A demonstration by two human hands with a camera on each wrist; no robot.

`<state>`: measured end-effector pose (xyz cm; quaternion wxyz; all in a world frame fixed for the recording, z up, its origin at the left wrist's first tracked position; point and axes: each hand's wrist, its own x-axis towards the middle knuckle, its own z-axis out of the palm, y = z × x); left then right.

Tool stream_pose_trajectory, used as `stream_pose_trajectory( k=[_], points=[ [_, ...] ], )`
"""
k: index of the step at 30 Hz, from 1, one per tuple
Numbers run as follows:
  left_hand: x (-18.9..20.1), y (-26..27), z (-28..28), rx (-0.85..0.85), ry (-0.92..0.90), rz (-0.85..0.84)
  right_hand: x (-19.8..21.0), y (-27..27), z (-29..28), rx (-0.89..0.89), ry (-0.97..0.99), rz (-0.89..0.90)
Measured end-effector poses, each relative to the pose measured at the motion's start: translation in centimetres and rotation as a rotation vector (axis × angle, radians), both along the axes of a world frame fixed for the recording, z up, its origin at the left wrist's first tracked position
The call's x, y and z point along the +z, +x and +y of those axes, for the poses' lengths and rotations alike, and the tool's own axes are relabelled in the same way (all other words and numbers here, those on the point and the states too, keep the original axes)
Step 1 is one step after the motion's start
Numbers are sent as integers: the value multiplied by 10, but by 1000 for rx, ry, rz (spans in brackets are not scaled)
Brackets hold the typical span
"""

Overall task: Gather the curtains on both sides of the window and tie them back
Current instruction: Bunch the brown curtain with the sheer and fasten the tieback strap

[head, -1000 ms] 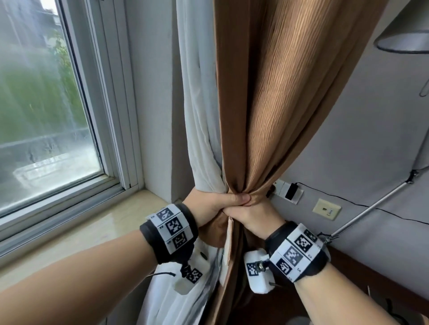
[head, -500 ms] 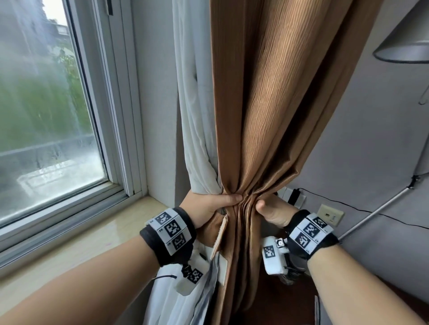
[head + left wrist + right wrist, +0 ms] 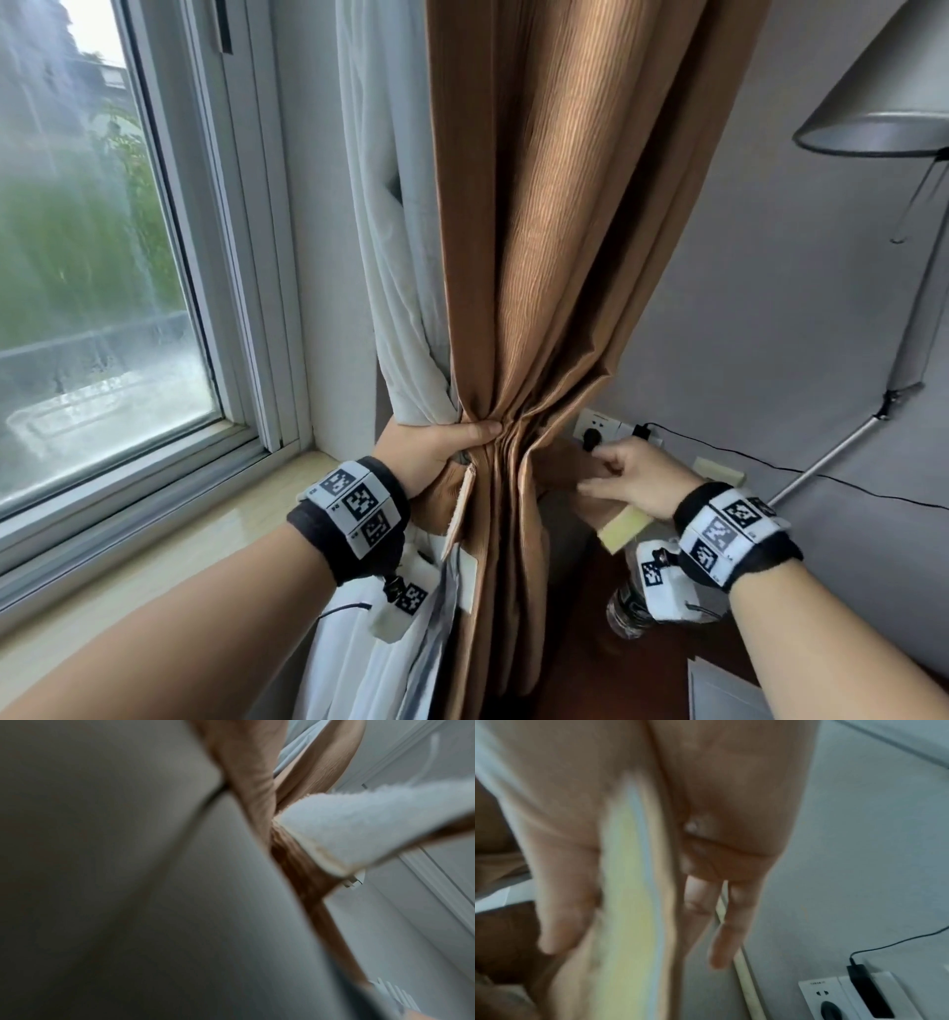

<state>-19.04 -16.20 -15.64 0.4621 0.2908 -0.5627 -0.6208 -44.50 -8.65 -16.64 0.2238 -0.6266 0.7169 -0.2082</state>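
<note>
A brown curtain (image 3: 539, 257) and a white sheer curtain (image 3: 390, 257) hang bunched together beside the window. My left hand (image 3: 441, 444) grips the gathered bundle at its waist, thumb across the front folds. A tie-back end with a white fuzzy pad (image 3: 462, 509) hangs just under that hand, and the left wrist view shows the pad (image 3: 359, 825) close up. My right hand (image 3: 616, 475) is apart from the bundle on its right. It pinches the brown tie-back strap (image 3: 570, 465) near its yellowish end (image 3: 624, 525). In the right wrist view the strap (image 3: 628, 882) lies between thumb (image 3: 559, 912) and fingers.
The window (image 3: 92, 257) and its sill (image 3: 154, 539) are at left. On the wall behind the right hand are sockets (image 3: 598, 429) with a plugged black cable. A grey lamp shade (image 3: 883, 103) and its pole (image 3: 832, 452) stand at right. A plastic bottle (image 3: 626, 611) is below the right wrist.
My right hand has left the curtain bundle and moved out to the right, where it now holds the tie-back strap. My left hand keeps its grip on the bundle.
</note>
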Motion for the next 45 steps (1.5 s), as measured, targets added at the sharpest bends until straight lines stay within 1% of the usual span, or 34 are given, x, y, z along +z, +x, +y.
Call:
stream_pose_trajectory(
  k=[3, 5, 7, 10, 13, 15, 18, 20, 23, 25, 28, 30, 34, 36, 38, 40, 41, 43, 45],
  points=[
    [-1, -2, -6, 45, 4, -5, -4, -7, 17, -81, 28, 28],
    [-2, -6, -9, 68, -4, 1, -9, -3, 27, -124, 45, -19],
    [-3, -12, -10, 94, -16, 0, -14, 6, 35, -182, -28, -80],
    [-6, -23, -12, 162, 10, -9, -10, 25, 50, -229, -215, -127],
    [-5, -31, -14, 230, 17, -68, 3, 46, 70, -161, -379, -195],
    [-3, -36, -16, 272, 30, -87, 14, 66, 84, -85, -458, -250],
    [-7, -49, -13, 309, 16, -126, 22, 102, 89, 38, -458, -266],
    [-9, -58, -7, 322, 15, -180, 24, 112, 82, 58, -437, -249],
    [-10, -62, 0, 334, 5, -200, 34, 107, 78, 98, -352, -161],
    [-10, -62, 1, 335, 6, -200, 43, 102, 82, 149, -263, -45],
    [-9, -60, 0, 341, -5, -221, 53, 96, 84, 172, -160, 164],
    [-9, -61, 0, 336, -8, -245, 59, 94, 84, 180, -134, 216],
    [-9, -63, 1, 327, 17, -261, 67, 88, 80, 226, -191, 247],
    [-9, -63, 1, 320, 26, -270, 66, 85, 76, 215, -299, 262],
    [-7, -62, 1, 307, 15, -280, 64, 84, 71, 212, -436, 330],
    [-5, -61, 0, 286, -1, -295, 63, 86, 66, 263, -489, 373],
    [-4, -61, -1, 275, -3, -300, 62, 86, 64, 318, -471, 343],
    [-2, -59, 0, 265, 13, -301, 62, 91, 63, 405, -400, 205],
    [-1, -57, 1, 235, 12, -299, 61, 97, 60, 420, -376, 93]
  ],
)
